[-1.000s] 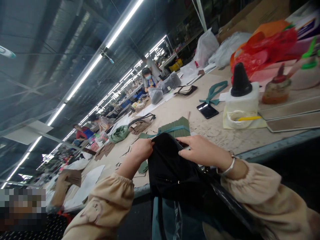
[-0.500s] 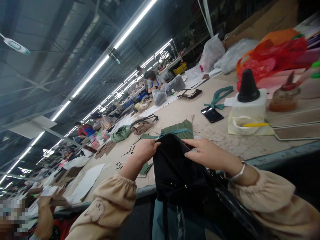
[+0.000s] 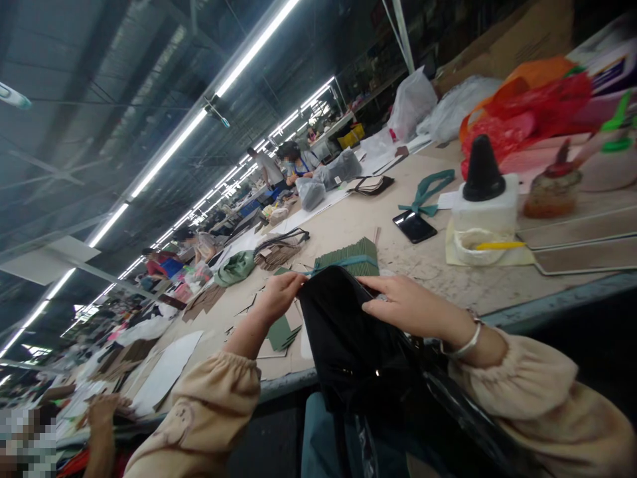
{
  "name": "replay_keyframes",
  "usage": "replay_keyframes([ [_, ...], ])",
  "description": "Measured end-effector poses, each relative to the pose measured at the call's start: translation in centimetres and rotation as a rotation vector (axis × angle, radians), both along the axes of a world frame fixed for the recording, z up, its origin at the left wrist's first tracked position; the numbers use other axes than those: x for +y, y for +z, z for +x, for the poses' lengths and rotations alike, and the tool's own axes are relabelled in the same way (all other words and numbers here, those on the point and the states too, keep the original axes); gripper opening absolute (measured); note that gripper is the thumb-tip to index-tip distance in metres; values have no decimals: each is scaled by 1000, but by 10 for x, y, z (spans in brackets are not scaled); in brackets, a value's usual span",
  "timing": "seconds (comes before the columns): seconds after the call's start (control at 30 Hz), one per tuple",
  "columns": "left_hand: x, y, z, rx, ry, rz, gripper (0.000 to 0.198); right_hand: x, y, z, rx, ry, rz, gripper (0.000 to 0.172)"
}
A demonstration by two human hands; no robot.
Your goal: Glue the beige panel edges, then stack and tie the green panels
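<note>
A black bag [image 3: 343, 332] with small shiny metal bits hangs at the table's front edge, upright between my hands. My left hand [image 3: 279, 295] pinches its upper left edge between thumb and fingers. On the other side my right hand [image 3: 405, 304] grips the upper right edge, its thumb on top and some fingers hidden behind the cloth. Just beyond the bag stands a bundle of green pieces [image 3: 348, 255] tied with a teal strip. Flat green pieces [image 3: 283, 334] lie beside my left wrist.
To the right are a black phone [image 3: 415, 226], a white bottle with a black cone cap [image 3: 485, 206], a glue jar [image 3: 552, 189] and red plastic bags [image 3: 537, 106]. Brown pieces [image 3: 281, 249] lie farther left. A co-worker's hand [image 3: 103, 406] is at lower left.
The view has shifted slightly, so the table things sit a little farther left. Both hands keep their hold, and the bag's top has tilted slightly left.
</note>
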State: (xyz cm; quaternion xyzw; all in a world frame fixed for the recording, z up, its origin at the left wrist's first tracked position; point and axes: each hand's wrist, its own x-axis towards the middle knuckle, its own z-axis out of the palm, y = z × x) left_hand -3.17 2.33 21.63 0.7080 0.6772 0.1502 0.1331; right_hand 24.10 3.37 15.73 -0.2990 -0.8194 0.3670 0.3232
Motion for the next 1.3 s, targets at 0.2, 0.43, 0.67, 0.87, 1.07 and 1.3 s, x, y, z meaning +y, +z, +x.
replay_keyframes([
  [0.2, -12, 22, 15, 290, 81, -152, 46, -1, 0, -2, 0, 14, 8, 35],
  [0.43, -16, 16, 38, 905, 89, -115, 33, -6, 0, -8, -7, -4, 38, 33],
  [0.67, -19, 3, 35, 933, 139, -8, 36, -10, 1, -12, -18, -29, 62, 32],
  [0.87, -14, 3, 28, 800, 151, -16, 26, -12, 1, -11, -29, -20, 67, 31],
  [1.07, -9, 2, 29, 828, 147, -16, 25, -12, -1, -13, -27, -31, 72, 30],
  [1.3, -3, 11, 42, 724, 7, -23, 38, -12, -1, -14, -38, -29, 67, 30],
])
